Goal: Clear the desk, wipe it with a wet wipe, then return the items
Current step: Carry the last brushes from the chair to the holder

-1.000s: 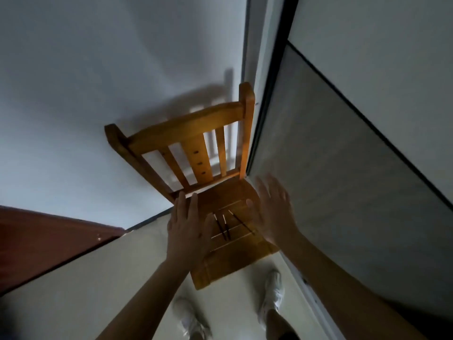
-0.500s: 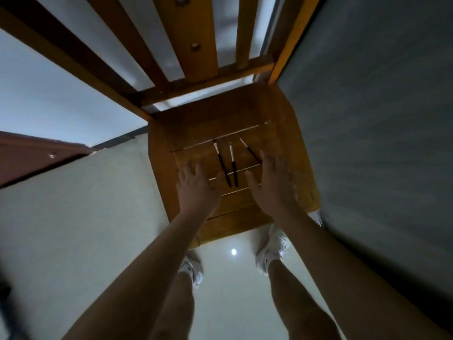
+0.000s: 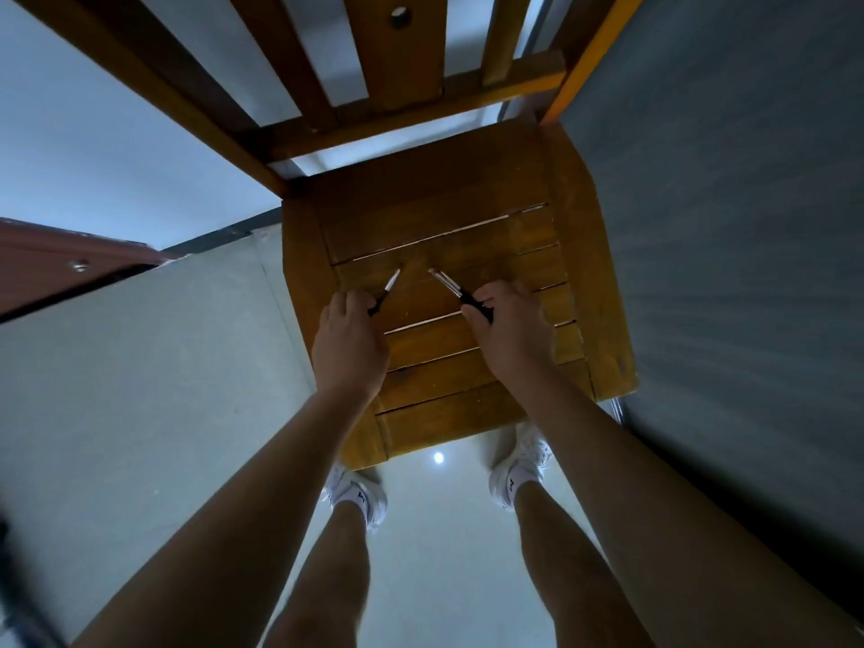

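Both hands had closed on the pens since half a second before. Left hand (image 3: pixel 348 346) held one pen (image 3: pixel 392 283); right hand (image 3: pixel 509 329) held another pen (image 3: pixel 449 288). Tips pointed away, toward each other, over the chair (image 3: pixel 589 254) seat.

A plain home room: slatted wooden chair (image 3: pixel 458 254), pale tiled floor (image 3: pixel 140 390), white wall (image 3: pixel 93 133).
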`<state>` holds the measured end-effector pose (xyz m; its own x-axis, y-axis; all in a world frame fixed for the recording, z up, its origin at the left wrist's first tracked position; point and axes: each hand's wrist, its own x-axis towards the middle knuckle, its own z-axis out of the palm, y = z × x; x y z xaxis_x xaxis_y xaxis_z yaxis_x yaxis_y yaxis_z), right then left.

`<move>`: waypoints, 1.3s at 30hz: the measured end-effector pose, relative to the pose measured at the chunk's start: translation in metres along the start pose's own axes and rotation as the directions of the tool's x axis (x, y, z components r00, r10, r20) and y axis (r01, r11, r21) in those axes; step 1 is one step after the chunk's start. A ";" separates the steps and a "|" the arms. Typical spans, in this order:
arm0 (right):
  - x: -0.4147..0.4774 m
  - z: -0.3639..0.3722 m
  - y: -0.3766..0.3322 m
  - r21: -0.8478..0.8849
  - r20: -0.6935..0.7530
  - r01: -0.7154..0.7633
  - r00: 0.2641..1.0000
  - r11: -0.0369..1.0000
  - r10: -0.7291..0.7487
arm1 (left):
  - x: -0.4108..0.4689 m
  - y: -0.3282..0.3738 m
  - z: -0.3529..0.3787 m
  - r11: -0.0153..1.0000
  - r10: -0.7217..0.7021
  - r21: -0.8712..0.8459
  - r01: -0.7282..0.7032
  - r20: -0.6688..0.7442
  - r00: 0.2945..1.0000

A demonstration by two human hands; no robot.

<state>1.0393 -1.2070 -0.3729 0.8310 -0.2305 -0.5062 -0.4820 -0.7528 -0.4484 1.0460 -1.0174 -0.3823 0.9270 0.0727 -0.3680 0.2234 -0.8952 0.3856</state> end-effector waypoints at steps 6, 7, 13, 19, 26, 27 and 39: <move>0.001 0.001 -0.008 0.031 -0.002 -0.026 1.000 0.999 0.026 | -0.016 -0.013 -0.005 1.000 0.009 0.017 -0.009 -0.010 1.000; 0.002 0.002 -0.008 0.058 0.007 -0.044 0.999 0.997 0.044 | -0.017 -0.016 -0.006 1.000 -0.012 0.001 0.012 -0.008 1.000; -0.014 0.000 -0.004 0.291 0.060 -0.138 0.990 0.947 0.126 | -0.037 -0.022 -0.024 0.960 -0.152 -0.244 0.140 -0.029 0.988; -0.061 -0.030 -0.039 0.527 0.093 -0.150 0.989 0.836 0.119 | -0.073 -0.014 -0.094 0.877 -0.137 -0.474 0.075 -0.097 0.986; -0.145 -0.132 -0.178 0.636 0.131 0.044 0.978 0.770 -0.165 | -0.146 0.008 -0.259 0.825 -0.265 -0.565 0.027 -0.343 0.901; -0.164 -0.146 -0.203 0.648 0.143 0.081 0.964 0.758 -0.226 | -0.168 0.010 -0.287 0.809 -0.307 -0.588 0.019 -0.393 0.867; -0.408 -0.167 -0.407 0.663 0.310 0.431 0.587 0.612 -0.748 | -0.440 -0.065 -0.451 0.686 -0.685 -0.727 -0.017 -0.654 0.322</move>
<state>0.9429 -0.9093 0.1398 0.7622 0.6189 -0.1898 -0.1214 -0.1513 -0.9810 0.7592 -0.7930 0.1364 0.3421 0.9241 0.1705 0.3570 -0.2956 0.8861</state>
